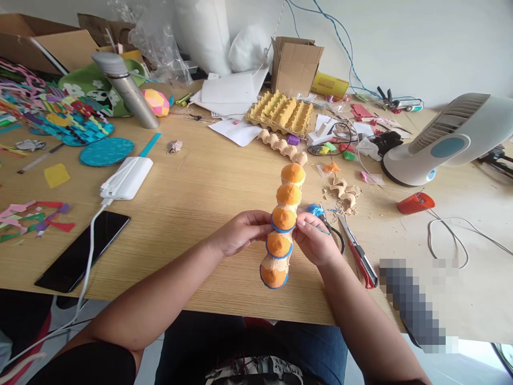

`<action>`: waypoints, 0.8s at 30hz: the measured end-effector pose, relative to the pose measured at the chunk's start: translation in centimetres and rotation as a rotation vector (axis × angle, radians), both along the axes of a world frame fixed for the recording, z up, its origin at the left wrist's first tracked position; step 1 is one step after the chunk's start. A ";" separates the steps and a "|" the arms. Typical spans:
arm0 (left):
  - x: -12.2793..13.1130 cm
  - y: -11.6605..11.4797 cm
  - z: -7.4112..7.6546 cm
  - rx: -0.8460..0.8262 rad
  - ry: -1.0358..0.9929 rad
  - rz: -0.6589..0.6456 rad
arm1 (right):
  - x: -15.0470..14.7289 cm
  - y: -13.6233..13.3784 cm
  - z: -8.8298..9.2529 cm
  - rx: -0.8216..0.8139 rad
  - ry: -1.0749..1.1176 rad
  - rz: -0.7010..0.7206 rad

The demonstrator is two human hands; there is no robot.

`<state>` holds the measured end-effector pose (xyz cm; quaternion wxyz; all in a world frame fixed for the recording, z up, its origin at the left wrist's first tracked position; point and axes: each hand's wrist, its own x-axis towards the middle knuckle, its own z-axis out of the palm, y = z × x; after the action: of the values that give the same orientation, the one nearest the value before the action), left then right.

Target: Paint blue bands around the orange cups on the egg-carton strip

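A strip cut from an egg carton (277, 262), its several domes covered in orange, is held up over the table's front part. Thin blue bands run along the lower edges of the three domes nearest me. My left hand (246, 232) has its fingers closed on the strip's left side, by the middle dome. On the other side, my right hand (316, 238) pinches a thin blue strand (323, 230) against that same dome's edge. Just beyond my right hand lie a blue lump in clear wrap (315, 209) and the dark handles of scissors (340, 239), partly hidden.
Right of my hand lies a red utility knife (360, 262), with carton scraps (343, 191) behind it. A white fan (436, 139) and orange cup (416, 203) stand farther right. Yellow egg tray (280, 113) at back; power bank (127, 179), phone (84, 251) and steel flask (130, 91) left.
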<state>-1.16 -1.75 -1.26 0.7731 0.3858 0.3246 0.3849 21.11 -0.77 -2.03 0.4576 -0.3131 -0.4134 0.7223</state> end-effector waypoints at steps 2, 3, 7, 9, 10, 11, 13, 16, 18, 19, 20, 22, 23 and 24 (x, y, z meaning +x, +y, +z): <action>0.0 0.0 0.0 0.001 0.000 0.003 | 0.0 0.1 0.0 0.003 0.008 0.004; 0.0 0.0 0.0 -0.001 -0.001 0.007 | 0.0 0.1 0.0 0.007 0.009 0.003; 0.0 0.1 0.1 -0.012 -0.004 0.022 | 0.0 -0.1 0.0 0.040 -0.021 -0.008; 0.0 0.0 0.1 -0.011 0.000 0.022 | 0.0 -0.3 0.1 0.042 -0.043 -0.012; 0.0 0.0 0.1 -0.011 0.002 0.022 | 0.1 -0.3 0.1 0.038 -0.051 -0.015; 0.0 0.0 0.1 -0.010 0.002 0.022 | 0.1 -0.4 0.2 0.034 -0.058 -0.017; 0.0 0.0 0.0 -0.011 -0.001 0.024 | 0.1 -0.4 0.2 0.028 -0.074 -0.020; 0.0 0.1 0.0 -0.022 -0.014 0.037 | 0.2 -0.4 0.3 0.039 -0.102 -0.033; 0.0 0.1 0.0 -0.038 -0.021 0.045 | 0.1 -0.4 0.3 0.052 -0.114 -0.044; 0.1 0.1 0.0 -0.045 -0.022 0.047 | 0.1 -0.4 0.3 0.058 -0.116 -0.047; 0.1 0.1 0.1 -0.050 -0.021 0.049 | 0.1 -0.4 0.3 0.063 -0.116 -0.052; 0.1 0.1 0.0 -0.052 -0.020 0.049 | 0.0 -0.4 0.3 0.067 -0.114 -0.061; 0.1 0.1 0.0 -0.051 -0.018 0.049 | 0.0 -0.4 0.3 0.068 -0.113 -0.068; 0.1 0.1 0.0 -0.050 -0.018 0.050 | 0.0 -0.5 0.2 0.069 -0.112 -0.072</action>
<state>-1.07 -1.68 -1.28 0.7754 0.3549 0.3367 0.3993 21.08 -1.23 -1.79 0.4699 -0.3517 -0.4515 0.6721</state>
